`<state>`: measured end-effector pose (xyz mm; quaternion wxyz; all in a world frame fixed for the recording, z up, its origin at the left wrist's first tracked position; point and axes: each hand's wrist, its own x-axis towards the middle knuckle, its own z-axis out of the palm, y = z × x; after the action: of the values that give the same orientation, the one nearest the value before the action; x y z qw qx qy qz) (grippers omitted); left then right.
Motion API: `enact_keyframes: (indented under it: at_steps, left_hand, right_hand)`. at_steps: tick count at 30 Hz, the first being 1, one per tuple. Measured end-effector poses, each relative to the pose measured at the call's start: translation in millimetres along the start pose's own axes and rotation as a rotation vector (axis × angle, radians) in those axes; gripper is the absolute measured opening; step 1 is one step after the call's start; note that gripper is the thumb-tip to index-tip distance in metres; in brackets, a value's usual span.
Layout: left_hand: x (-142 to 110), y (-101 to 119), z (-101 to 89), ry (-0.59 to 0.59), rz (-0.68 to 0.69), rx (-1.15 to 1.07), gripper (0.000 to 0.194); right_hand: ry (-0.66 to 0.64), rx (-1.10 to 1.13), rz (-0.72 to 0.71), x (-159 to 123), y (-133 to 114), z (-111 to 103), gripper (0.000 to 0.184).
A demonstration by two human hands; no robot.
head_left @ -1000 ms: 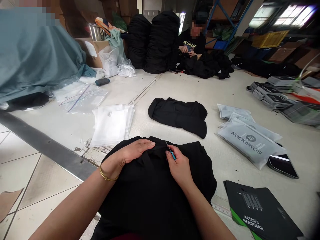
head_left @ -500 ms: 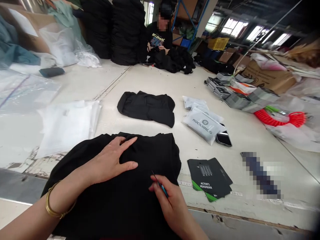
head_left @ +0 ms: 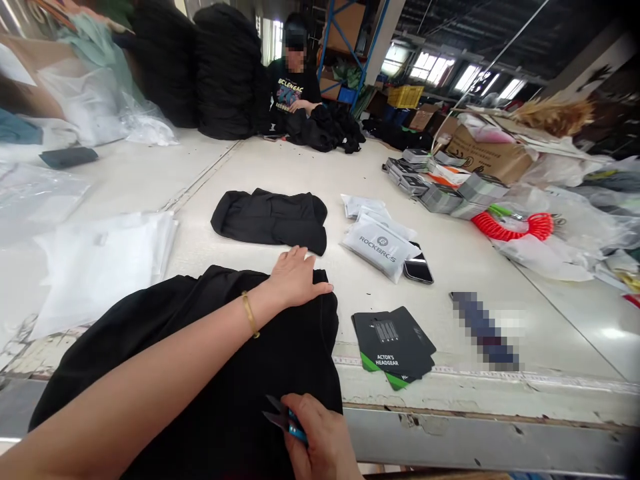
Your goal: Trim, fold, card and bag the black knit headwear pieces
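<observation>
A black fabric garment [head_left: 280,353] lies bunched at the near edge of the white table [head_left: 250,160]. My left hand [head_left: 297,277], with a gold bangle on the wrist, rests flat on its far edge. My right hand [head_left: 320,433] sits low at the garment's near side. It holds small thread snips [head_left: 286,421] with blue grips, their black blades pointing left over the cloth. A folded black garment [head_left: 270,222] lies just beyond my left fingertips, not touching them.
Right of the garment are grey ROCKBROS bags [head_left: 380,247], a phone [head_left: 418,270] and black-and-green Actor's Headgear cards [head_left: 393,343]. White flat bags [head_left: 100,267] lie left. Beyond, a seated co-worker [head_left: 295,87] sits by tall black stacks [head_left: 225,73]. The table's front edge [head_left: 450,427] runs close by.
My left hand has slid forward to the garment's far edge. My right hand with the snips has drawn back toward me. The whole view has swung to the right.
</observation>
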<state>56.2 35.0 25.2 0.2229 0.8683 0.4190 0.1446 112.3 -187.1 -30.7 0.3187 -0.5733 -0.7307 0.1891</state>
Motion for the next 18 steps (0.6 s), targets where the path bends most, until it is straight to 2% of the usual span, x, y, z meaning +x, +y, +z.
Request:
enact_keyframes:
  at_steps: [3, 6, 7, 9, 11, 12, 15, 18]
  left_hand:
    - [11.6, -3.3, 19.1, 0.015, -0.003, -0.189, 0.035]
    - [6.1, -11.2, 19.5, 0.051, -0.011, -0.329, 0.026]
    - [2.9, -13.6, 16.7, 0.051, -0.023, -0.469, 0.025]
    - [-2.7, -17.0, 10.2, 0.008, -0.075, -0.866, 0.022]
    - [-5.7, -18.6, 5.4, -0.067, -0.151, -1.224, 0.022]
    - [-6.1, -18.9, 4.1, -0.102, -0.185, -1.317, 0.025]
    - [-4.8, -19.1, 4.6, -0.160, -0.237, -1.427, 0.028]
    - [-2.9, -19.6, 7.7, -0.191, -0.243, -1.486, 0.028]
  right_hand:
    - [0.054, 0.010, 0.013, -2.1, 3.8, 6.7, 0.025]
    - [0.124, 0.095, 0.040, -4.4, 6.3, 14.0, 0.048]
    - [0.138, 0.124, 0.052, -4.5, 6.5, 14.8, 0.052]
    - [0.139, 0.158, 0.109, -3.0, 6.7, 11.1, 0.048]
    - [0.161, 0.160, 0.217, 2.8, 8.5, -0.3, 0.038]
    - [0.190, 0.152, 0.272, 7.7, 10.6, -8.4, 0.034]
    - [0.318, 0.075, 0.345, 30.1, 22.0, -36.0, 0.030]
    - [0.452, -0.111, 0.274, 57.4, 37.3, -55.4, 0.031]
